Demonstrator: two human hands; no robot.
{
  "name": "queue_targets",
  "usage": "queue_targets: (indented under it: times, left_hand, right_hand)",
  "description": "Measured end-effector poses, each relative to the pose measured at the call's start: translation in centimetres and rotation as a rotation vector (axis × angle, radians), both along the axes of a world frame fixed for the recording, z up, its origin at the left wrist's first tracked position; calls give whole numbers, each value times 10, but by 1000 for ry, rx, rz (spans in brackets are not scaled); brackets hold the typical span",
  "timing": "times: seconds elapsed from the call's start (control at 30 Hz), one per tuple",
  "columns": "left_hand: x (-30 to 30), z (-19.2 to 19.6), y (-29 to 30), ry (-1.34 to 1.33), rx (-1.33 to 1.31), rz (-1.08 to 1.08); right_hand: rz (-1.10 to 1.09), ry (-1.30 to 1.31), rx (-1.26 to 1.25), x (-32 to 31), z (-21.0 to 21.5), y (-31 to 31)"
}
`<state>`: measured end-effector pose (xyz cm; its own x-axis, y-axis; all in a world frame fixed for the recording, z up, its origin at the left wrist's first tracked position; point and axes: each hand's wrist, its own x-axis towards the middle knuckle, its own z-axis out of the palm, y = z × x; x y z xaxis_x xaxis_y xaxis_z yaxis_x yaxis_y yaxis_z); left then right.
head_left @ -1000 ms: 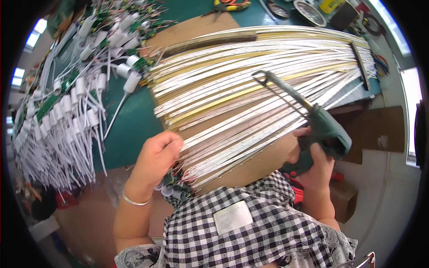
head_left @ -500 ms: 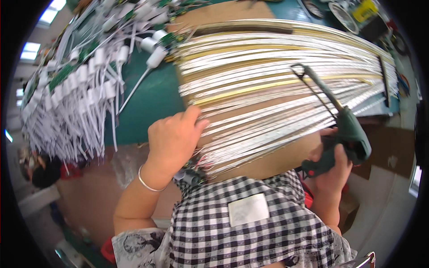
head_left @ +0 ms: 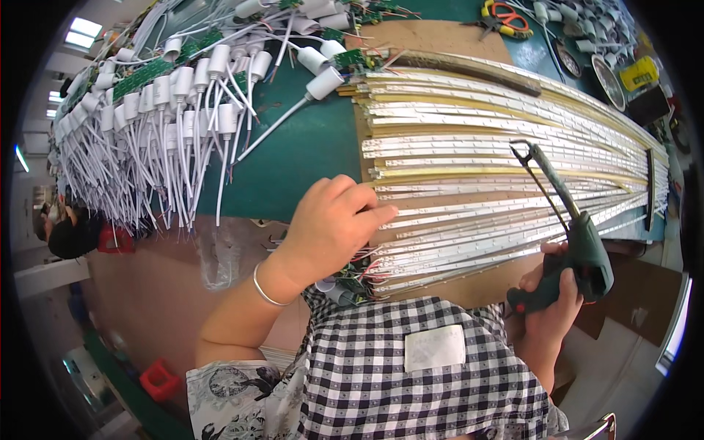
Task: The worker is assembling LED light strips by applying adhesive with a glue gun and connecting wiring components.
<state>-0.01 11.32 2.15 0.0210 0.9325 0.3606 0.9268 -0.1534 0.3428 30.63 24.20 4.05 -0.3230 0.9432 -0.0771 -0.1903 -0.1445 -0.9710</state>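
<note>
Many narrow white LED strips with small dots along them lie side by side on a brown board. At their left ends is my left hand, its fingers bent and pressed together, with thumb and forefinger on the end of one strip; the fingertips partly hide it. My right hand grips a dark green soldering gun by its handle, right of the board. Its long tip and thin side tube slant up and left over the strips, apart from my left hand. Small green circuit boards with wires sit below my left hand.
White lamp caps with wires and green circuit boards are heaped at the left of the green table. A dark bar lies across the far strips, another at their right. Orange-handled pliers lie at the back.
The view has shifted, so the table sits further right. My left hand has moved a little along the strip ends, its fingers now more curled. My right hand still holds the soldering gun.
</note>
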Motion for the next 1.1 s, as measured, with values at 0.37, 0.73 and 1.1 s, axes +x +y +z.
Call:
queue_targets:
  times: [0.37,0.73,1.1]
  left_hand:
    - [-96,12,56,23,235,349]
    - [-95,22,-20,119,-171,385]
    - [-49,4,14,84,36,399]
  right_hand:
    - [-1,-21,12,-9,7,0]
    - [-39,-29,3,-8,3,-1]
    - [34,-14,2,-11,7,-6]
